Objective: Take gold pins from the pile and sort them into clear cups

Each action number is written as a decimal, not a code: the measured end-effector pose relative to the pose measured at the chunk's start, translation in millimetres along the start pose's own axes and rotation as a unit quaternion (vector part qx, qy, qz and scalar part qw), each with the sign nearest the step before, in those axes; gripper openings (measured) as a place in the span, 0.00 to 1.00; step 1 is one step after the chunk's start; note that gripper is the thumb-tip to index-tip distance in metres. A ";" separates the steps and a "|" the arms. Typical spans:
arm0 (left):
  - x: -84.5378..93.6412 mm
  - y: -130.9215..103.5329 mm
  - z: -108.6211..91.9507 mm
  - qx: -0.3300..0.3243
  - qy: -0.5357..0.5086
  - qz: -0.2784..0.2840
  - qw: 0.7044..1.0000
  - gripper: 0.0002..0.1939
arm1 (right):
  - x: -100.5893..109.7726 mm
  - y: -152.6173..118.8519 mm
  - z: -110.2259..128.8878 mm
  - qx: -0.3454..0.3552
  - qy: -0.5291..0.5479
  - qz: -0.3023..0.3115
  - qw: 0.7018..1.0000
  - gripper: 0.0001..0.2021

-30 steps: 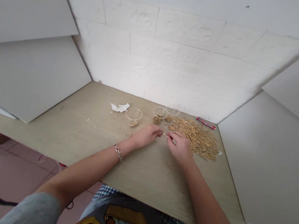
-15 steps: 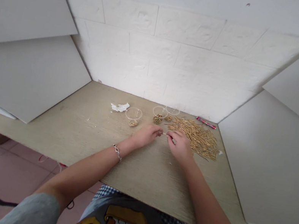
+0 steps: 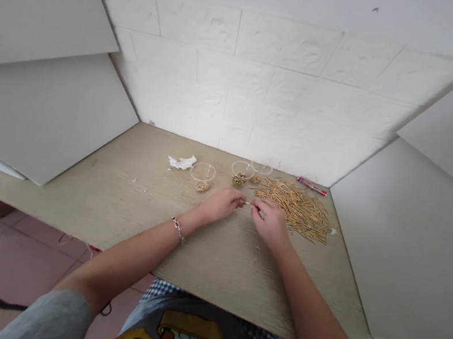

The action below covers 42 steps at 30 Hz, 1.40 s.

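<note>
A thin gold-coloured stick point(image 3: 248, 203) spans the small gap between my two hands. My left hand point(image 3: 223, 204) pinches its left end with closed fingers. On the other end, the fingers of my right hand point(image 3: 270, 219) are pinched too; the fingertips hide most of the stick. Just behind and right of my right hand lies a wide pile of similar thin gold sticks point(image 3: 301, 209). Beyond my left hand stand clear plastic cups holding small gold pieces: one cup point(image 3: 203, 172) at the left, another point(image 3: 242, 170) in the middle, and a third point(image 3: 262, 168) behind it.
Crumpled white tissue point(image 3: 181, 161) lies left of the cups. A red and purple wrapped tube point(image 3: 312, 186) rests near the back wall, behind the pile. Grey panels point(image 3: 47, 114) flank the wooden table point(image 3: 147, 220) on both sides, and a white wall closes the back.
Both hands stay almost in place, still pinching the stick. My right fingers have shifted very slightly left, toward my left hand. The cups and pile have not moved.
</note>
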State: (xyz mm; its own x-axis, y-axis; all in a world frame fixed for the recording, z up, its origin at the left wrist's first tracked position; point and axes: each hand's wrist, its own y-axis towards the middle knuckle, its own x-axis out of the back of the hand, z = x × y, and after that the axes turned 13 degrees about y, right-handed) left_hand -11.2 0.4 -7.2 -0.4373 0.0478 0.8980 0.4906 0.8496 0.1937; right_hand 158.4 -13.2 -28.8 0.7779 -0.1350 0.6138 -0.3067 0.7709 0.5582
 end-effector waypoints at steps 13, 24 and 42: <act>-2.2 0.3 2.5 -0.008 0.014 -0.005 1.000 0.11 | -1.8 0.3 -1.7 -0.001 -0.010 0.001 1.000 0.10; -5.3 0.5 1.5 0.004 0.027 -0.005 1.000 0.11 | -2.2 1.0 4.7 -0.141 0.079 0.001 0.987 0.10; 0.1 0.5 1.0 -0.003 0.008 -0.026 1.000 0.10 | -5.4 0.5 5.6 -0.106 0.073 -0.051 0.990 0.10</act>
State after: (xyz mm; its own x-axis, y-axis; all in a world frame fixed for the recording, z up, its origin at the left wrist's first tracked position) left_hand -11.7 1.3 -7.4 -0.4501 -0.0058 0.8929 0.4720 0.8473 0.2434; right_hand 150.9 -15.5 -28.7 0.8747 -0.1401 0.4640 -0.1116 0.8734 0.4740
